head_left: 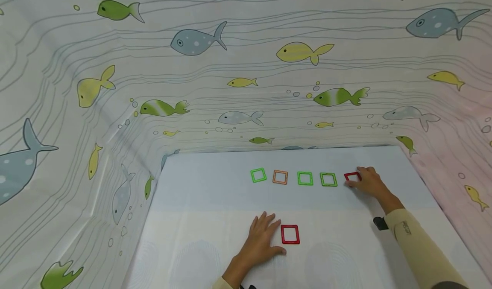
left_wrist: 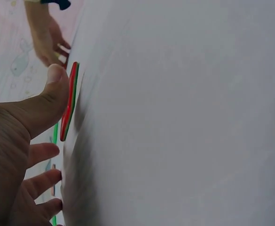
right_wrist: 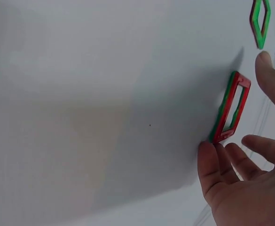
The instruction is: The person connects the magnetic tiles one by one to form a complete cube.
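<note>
A red square frame [head_left: 282,234] lies on the white table, and my left hand [head_left: 261,240] rests just left of it with fingers spread. Its thumb comes near the lower left corner; in the left wrist view the frame [left_wrist: 70,101] shows green along its lower side. At the back right, my right hand [head_left: 370,183] is around another red square frame [head_left: 352,173]. The right wrist view has the fingertips at one end of this red-and-green frame [right_wrist: 226,110], while the thumb [right_wrist: 269,75] stands apart from it.
Left of the right hand runs a row of square frames: light green [head_left: 259,181], orange [head_left: 279,183], green [head_left: 305,184] and darker green [head_left: 329,185]. A fish-patterned cloth [head_left: 207,80] rises behind the table [head_left: 200,186] and along both sides.
</note>
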A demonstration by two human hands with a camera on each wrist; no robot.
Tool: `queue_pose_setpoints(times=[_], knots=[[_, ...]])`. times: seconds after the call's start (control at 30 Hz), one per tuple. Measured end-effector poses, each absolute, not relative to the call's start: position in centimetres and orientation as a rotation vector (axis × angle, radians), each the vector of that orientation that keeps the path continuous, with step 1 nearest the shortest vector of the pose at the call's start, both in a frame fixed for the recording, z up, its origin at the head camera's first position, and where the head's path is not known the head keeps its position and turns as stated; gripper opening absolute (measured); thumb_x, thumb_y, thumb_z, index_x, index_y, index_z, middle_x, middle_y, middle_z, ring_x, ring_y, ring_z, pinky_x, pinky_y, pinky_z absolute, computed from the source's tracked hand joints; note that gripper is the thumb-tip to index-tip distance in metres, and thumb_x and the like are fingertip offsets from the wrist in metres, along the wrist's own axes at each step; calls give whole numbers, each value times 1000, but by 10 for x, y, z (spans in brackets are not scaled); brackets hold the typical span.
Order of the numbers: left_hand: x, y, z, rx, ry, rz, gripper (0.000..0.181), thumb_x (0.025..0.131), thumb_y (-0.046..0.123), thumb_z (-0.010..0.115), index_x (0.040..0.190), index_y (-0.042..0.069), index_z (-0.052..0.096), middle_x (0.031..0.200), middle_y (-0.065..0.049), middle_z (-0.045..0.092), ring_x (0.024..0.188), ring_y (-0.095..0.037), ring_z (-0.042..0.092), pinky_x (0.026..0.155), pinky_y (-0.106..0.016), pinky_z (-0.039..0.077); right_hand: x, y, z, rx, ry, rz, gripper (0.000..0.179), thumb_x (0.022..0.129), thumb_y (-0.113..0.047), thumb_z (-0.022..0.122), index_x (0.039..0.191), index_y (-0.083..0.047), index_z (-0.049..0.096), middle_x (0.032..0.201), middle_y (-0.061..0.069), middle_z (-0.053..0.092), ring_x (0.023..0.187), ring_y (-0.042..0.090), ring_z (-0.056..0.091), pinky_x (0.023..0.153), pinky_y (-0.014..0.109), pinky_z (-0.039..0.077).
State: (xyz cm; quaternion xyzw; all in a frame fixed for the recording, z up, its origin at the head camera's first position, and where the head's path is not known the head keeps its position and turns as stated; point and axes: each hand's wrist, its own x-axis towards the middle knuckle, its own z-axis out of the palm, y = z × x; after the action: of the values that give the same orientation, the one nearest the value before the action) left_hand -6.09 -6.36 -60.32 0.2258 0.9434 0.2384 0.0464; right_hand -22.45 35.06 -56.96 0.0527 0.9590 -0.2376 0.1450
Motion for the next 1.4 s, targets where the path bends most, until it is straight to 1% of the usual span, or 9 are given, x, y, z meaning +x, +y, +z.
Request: queue_pose_setpoints(times=[0.13,0.3,0.53,0.7,0.87,1.03,1.17,1.3,1.4], knots=[[-59,-63,-605,684,2870,725,87,70,53,85,145,21,53,155,-3,44,150,-33,28,120,-58,21,-227,355,-576,130,2755,-656,101,83,-43,79,150,12,26,137,42,29,115,53,40,99,68,41],[-59,-63,-606,673,2871,707,86,70,52,86,145,25,52,156,-1,41,151,-32,25,121,-57,19,-229,361,-582,91,2767,-624,97,83,-40,80,148,12,31,136,40,31,115,53,40,98,69,41],[-58,-63,-606,659,2863,727,82,72,51,85,144,27,53,157,-1,41,152,-30,24,121,-57,19,-229,362,-584,117,2768,-664,92,81,-39,82,142,14,36,126,38,37,109,49,43,94,65,44],[-58,-62,-606,646,2868,737,79,75,50,83,144,28,53,156,0,41,151,-29,25,122,-56,19,-226,363,-586,183,2755,-766,94,79,-39,84,135,17,32,119,36,40,105,48,45,90,61,46],[-57,-62,-607,640,2887,746,77,75,50,83,143,28,54,155,0,42,151,-29,26,121,-56,21,-222,366,-588,219,2737,-821,94,80,-41,82,134,15,28,116,34,45,103,46,47,87,57,47],[-56,-62,-608,643,2896,759,76,75,50,83,142,28,55,154,0,43,150,-29,28,121,-55,22,-213,372,-586,206,2708,-907,73,90,-31,74,135,11,35,111,28,51,101,41,49,81,49,48],[-56,-62,-609,635,2906,761,75,75,50,83,142,28,55,154,0,43,150,-29,28,121,-55,23,-205,378,-584,187,2698,-1018,62,96,-25,67,139,8,38,121,30,53,107,42,51,84,49,53],[-57,-62,-611,621,2919,759,75,76,50,83,142,29,55,154,1,43,149,-28,29,121,-55,23,-196,379,-582,212,2565,-1308,59,105,-33,51,146,7,36,138,35,48,115,43,55,83,38,60],[-58,-62,-612,607,2925,765,74,77,51,82,142,31,54,154,1,44,149,-28,30,121,-54,23,-186,377,-580,235,2427,-1522,66,107,-41,39,150,8,30,148,34,39,121,39,54,83,31,59]])
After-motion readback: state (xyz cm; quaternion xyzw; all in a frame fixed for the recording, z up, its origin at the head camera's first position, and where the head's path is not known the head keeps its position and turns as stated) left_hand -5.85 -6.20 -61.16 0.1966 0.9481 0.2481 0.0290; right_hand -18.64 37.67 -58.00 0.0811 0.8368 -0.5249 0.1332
